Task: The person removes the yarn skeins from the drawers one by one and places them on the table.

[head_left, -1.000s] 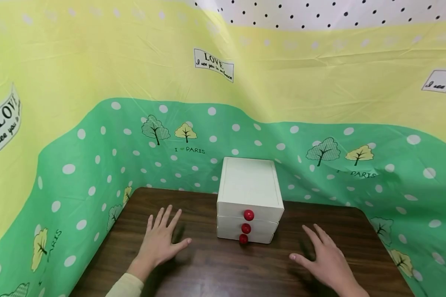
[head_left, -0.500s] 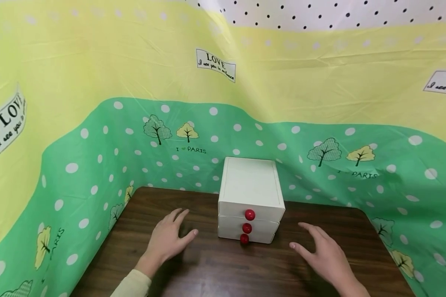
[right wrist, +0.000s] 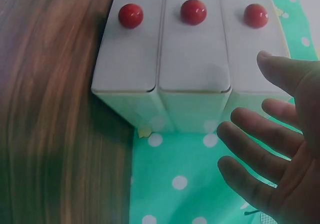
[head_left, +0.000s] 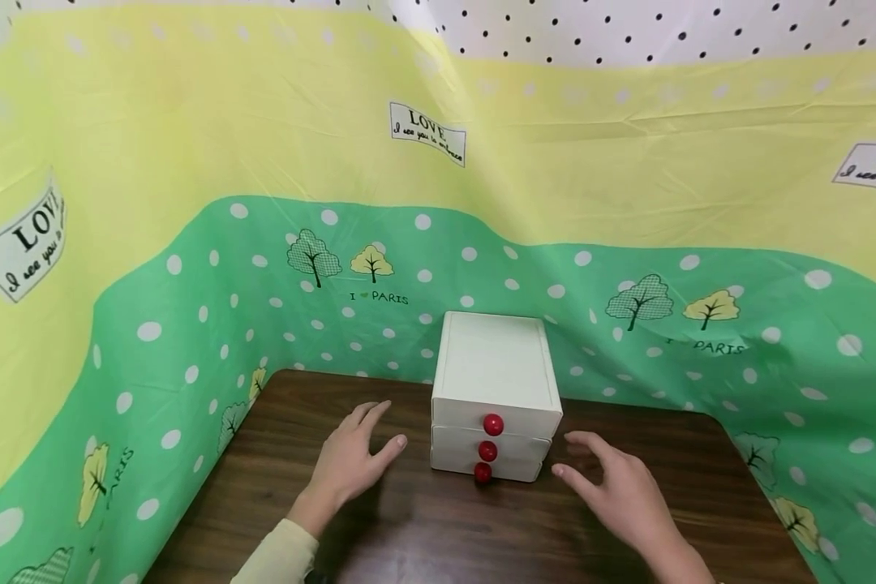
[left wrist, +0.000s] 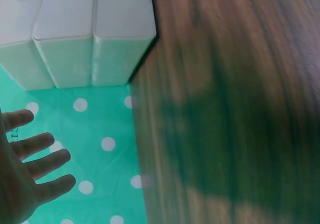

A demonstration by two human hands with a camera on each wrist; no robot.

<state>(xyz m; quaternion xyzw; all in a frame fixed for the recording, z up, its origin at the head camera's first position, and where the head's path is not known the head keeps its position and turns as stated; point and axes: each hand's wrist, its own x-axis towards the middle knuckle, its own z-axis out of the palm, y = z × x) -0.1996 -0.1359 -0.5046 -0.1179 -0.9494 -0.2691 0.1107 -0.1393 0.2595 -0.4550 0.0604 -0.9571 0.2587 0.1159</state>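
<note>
A white three-drawer box (head_left: 496, 357) stands at the back of the dark wooden table, one red round knob on each drawer front. The top knob (head_left: 493, 424) sits highest, with the middle knob (head_left: 487, 450) and the bottom knob (head_left: 483, 472) beneath it. My left hand (head_left: 354, 462) hovers left of the box, thumb pointing toward it, holding nothing. To the right of the box is my right hand (head_left: 620, 495), its thumb and forefinger near the box's right side and nothing in its grasp. In the right wrist view, spread fingers (right wrist: 250, 184) show beside the drawers.
Behind the box and along both sides hangs a green and yellow printed curtain (head_left: 321, 324), which meets the table's back edge. The wooden tabletop (head_left: 438, 535) stretches in front of the box. A light sleeve (head_left: 281, 556) covers my left forearm.
Both hands have moved inward toward the box, the left to the right and the right slightly to the left. The left fingers are less spread than before. The drawers look unchanged.
</note>
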